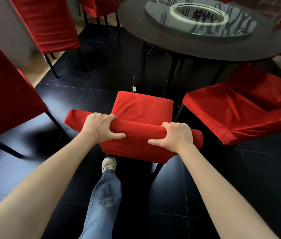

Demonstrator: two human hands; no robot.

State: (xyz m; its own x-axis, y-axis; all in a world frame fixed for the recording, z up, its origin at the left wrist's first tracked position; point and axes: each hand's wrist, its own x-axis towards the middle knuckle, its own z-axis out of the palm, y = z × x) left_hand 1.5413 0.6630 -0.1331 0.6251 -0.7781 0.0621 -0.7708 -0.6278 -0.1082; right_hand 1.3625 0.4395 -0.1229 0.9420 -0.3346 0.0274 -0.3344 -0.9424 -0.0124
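Note:
A red fabric-covered chair stands on the dark tiled floor just in front of me, its seat pointing toward the round table. My left hand grips the top of its backrest on the left side, fingers curled over the far edge and thumb on the near face. My right hand grips the same backrest top on the right side in the same way. Both arms reach forward from the bottom corners of the view.
A dark round table with a glass turntable stands ahead. More red chairs sit at the right, the left and the back left. A cable with a plug hangs under the table. My leg and shoe are below the chair.

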